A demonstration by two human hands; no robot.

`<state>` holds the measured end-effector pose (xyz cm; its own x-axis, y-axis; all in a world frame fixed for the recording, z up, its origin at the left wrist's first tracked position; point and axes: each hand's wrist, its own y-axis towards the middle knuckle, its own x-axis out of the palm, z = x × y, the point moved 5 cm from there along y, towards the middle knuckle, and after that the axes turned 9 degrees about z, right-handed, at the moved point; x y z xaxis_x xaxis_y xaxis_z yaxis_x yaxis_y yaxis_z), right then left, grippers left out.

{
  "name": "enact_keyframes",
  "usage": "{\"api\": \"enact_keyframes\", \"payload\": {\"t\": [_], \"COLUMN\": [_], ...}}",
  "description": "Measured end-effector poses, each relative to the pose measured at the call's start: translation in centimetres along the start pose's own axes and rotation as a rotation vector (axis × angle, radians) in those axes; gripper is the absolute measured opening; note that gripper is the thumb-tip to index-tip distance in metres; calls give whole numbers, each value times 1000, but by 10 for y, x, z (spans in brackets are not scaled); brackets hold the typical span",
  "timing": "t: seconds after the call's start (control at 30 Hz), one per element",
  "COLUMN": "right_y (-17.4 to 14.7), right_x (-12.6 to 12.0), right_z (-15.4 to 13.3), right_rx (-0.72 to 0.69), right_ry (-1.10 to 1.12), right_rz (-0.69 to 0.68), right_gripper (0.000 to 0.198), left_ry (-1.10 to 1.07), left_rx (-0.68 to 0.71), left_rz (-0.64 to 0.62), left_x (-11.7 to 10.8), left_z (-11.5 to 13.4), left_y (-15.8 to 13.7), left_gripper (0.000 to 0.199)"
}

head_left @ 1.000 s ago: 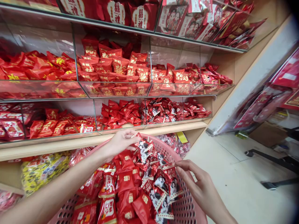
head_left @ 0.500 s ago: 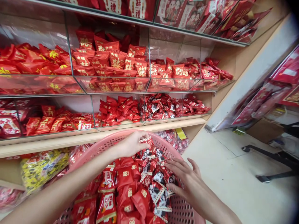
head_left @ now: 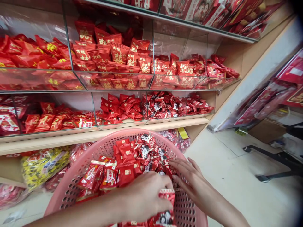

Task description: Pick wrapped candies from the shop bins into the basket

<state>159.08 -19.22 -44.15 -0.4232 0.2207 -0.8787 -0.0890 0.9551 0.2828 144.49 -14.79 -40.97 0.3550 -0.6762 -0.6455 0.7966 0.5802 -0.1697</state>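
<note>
A pink perforated plastic basket [head_left: 55, 192] holds many small red candy packets. My left hand [head_left: 146, 197] reaches across its near part, fingers curled round a red candy packet [head_left: 168, 194] with a cream dotted edge. Just below it lies another packet [head_left: 165, 217] printed with black-and-white figures. My right hand [head_left: 193, 179] is at the basket's right inner side, fingers stretched out over the figure-printed packets [head_left: 146, 148]. Plain red packets with gold print [head_left: 127, 156] fill the middle, and glossy red packets [head_left: 110, 178] lie at the left. My left forearm hides the basket's near left part.
Beyond the basket rise shelves with clear dividers, full of red packets [head_left: 118, 56]. Under the lowest ledge [head_left: 106, 134] sit a yellow bag of sweets [head_left: 44, 167] and other bags. A chair base [head_left: 272, 164] stands on the tiled floor [head_left: 227, 189] at right.
My left hand has moved from the basket's far side toward its near side. The far packets now show. My right hand stays at the right side, nearly unmoved.
</note>
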Motion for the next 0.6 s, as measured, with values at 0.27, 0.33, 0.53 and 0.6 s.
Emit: {"api": "enact_keyframes", "payload": {"t": [0.27,0.33,0.53,0.6], "right_y": [-2,2,51,83], "right_x": [0,-4,-34,-46], "right_z": [8,8,22,29], "right_rx": [8,3,35,36], "right_ry": [20,42,206,204], "right_rz": [75,112,291,374], "right_gripper": [32,30,25,22], "left_ry": [558,664,844,796], "left_rx": [194,299,668,681], "left_rz": [-189,-109,324,372], "left_x": [64,74,60,40], "left_z": [-5,-11,-3,5], "left_y": [13,16,-4,-16], "left_gripper": [28,23,12,9]}}
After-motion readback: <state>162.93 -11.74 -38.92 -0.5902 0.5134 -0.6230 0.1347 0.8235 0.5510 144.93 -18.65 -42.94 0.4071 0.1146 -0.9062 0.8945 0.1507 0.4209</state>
